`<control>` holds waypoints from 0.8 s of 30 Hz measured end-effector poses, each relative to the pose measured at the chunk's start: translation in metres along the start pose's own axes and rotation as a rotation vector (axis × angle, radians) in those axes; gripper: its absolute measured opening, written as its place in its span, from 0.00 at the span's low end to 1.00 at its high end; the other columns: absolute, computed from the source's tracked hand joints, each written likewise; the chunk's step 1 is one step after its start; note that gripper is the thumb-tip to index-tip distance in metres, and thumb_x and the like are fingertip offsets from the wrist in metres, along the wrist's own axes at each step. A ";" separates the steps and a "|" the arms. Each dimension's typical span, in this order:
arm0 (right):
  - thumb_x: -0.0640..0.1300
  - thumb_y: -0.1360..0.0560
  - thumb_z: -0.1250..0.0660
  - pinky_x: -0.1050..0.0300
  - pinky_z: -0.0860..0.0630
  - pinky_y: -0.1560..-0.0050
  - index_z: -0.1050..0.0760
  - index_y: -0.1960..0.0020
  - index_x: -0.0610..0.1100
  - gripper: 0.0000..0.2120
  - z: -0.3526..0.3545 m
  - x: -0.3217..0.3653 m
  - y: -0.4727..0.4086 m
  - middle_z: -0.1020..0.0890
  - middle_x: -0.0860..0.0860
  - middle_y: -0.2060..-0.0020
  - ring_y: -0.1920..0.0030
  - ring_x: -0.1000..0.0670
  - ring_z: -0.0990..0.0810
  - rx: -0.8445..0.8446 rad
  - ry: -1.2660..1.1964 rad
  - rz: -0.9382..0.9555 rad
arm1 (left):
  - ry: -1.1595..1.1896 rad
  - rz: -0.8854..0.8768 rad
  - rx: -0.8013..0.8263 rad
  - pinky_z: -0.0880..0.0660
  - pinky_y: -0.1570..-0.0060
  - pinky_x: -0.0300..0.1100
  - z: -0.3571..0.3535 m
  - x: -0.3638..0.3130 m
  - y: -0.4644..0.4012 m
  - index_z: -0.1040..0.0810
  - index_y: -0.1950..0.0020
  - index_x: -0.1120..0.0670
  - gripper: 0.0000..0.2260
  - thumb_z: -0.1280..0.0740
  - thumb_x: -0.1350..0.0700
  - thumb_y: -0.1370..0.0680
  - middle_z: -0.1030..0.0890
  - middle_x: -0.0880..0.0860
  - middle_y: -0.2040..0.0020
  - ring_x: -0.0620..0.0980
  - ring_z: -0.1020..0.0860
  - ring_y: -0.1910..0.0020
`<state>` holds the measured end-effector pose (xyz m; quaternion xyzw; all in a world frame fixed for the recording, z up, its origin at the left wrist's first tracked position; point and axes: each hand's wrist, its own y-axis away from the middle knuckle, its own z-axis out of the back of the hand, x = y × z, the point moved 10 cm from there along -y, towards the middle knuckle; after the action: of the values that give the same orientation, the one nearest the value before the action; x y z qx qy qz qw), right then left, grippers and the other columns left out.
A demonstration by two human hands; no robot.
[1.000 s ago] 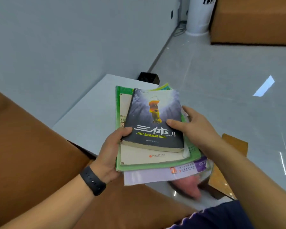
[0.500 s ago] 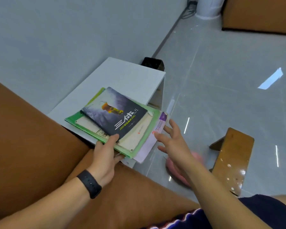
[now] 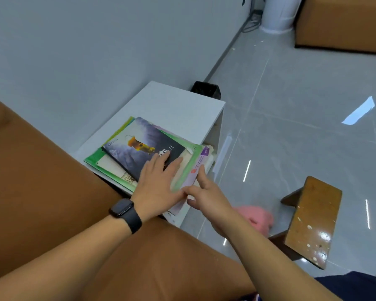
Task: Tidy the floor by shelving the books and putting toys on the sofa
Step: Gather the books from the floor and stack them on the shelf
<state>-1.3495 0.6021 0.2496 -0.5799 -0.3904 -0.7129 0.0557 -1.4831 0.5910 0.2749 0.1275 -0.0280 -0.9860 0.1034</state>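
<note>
A stack of books point(image 3: 139, 153) lies on the white shelf unit's top point(image 3: 178, 109), a dark-covered book uppermost over green, cream and purple ones. My left hand point(image 3: 159, 181) lies flat on the stack with straight fingers. My right hand point(image 3: 206, 194) touches the stack's near right edge, its index finger along the purple book point(image 3: 201, 161). A pink soft toy point(image 3: 256, 216) lies on the floor behind my right forearm, partly hidden and blurred.
The brown sofa arm point(image 3: 52, 203) fills the lower left beside the shelf unit. A small wooden stool point(image 3: 313, 218) stands on the grey tiled floor at right. A black bin point(image 3: 206, 90) sits behind the shelf unit. A white cylinder point(image 3: 278, 14) and another brown sofa point(image 3: 345, 22) stand far back.
The stack went from held in both hands down onto the shelf top. My left hand let go of its edge and now lies flat on top; my right hand came to its near right edge.
</note>
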 end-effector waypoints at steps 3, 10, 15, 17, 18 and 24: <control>0.52 0.24 0.35 0.50 0.29 0.31 0.39 0.24 0.68 0.31 -0.009 0.012 -0.005 0.25 0.67 0.33 0.33 0.56 0.27 0.049 0.119 0.006 | -0.183 0.042 -0.002 0.56 0.21 0.57 -0.005 0.010 -0.011 0.46 0.18 0.42 0.42 0.52 0.26 0.30 0.52 0.55 0.17 0.58 0.55 0.19; 0.47 0.19 0.37 0.54 0.28 0.33 0.32 0.25 0.57 0.23 0.035 -0.014 0.050 0.23 0.59 0.34 0.38 0.57 0.23 -0.164 0.195 0.007 | 0.065 -0.045 0.075 0.49 0.22 0.51 -0.011 -0.034 -0.005 0.38 0.20 0.46 0.32 0.35 0.43 0.23 0.43 0.53 0.18 0.55 0.49 0.19; 0.41 0.19 0.38 0.75 0.30 0.56 0.23 0.38 0.55 0.14 0.091 -0.020 0.121 0.18 0.59 0.47 0.54 0.63 0.22 -0.461 0.217 0.119 | 0.461 -0.292 0.279 0.30 0.34 0.42 -0.029 -0.150 0.037 0.23 0.35 0.43 0.15 0.36 0.52 0.21 0.22 0.42 0.36 0.42 0.26 0.36; 0.39 0.19 0.38 0.77 0.32 0.57 0.24 0.38 0.53 0.15 0.116 -0.022 0.151 0.20 0.59 0.47 0.50 0.63 0.23 -0.599 0.341 0.109 | 0.484 -0.378 0.289 0.29 0.34 0.42 -0.027 -0.188 0.049 0.23 0.35 0.42 0.15 0.37 0.52 0.21 0.22 0.40 0.36 0.40 0.26 0.37; 0.38 0.20 0.39 0.76 0.33 0.55 0.24 0.38 0.52 0.15 0.130 -0.024 0.169 0.20 0.58 0.47 0.48 0.60 0.23 -0.667 0.385 0.099 | 0.487 -0.423 0.297 0.30 0.34 0.41 -0.025 -0.209 0.055 0.23 0.34 0.43 0.16 0.36 0.52 0.21 0.22 0.40 0.35 0.39 0.26 0.36; 0.44 0.21 0.37 0.53 0.25 0.48 0.28 0.47 0.60 0.10 0.187 -0.042 0.274 0.23 0.58 0.46 0.47 0.55 0.24 -0.948 0.495 0.071 | 0.510 -0.741 0.397 0.25 0.39 0.43 -0.016 -0.330 0.102 0.20 0.39 0.42 0.14 0.38 0.54 0.21 0.18 0.37 0.42 0.38 0.22 0.42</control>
<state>-1.0440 0.5133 0.3524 -0.3690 0.0191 -0.9241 -0.0976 -1.1464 0.5609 0.3491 0.3836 -0.1420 -0.8694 -0.2773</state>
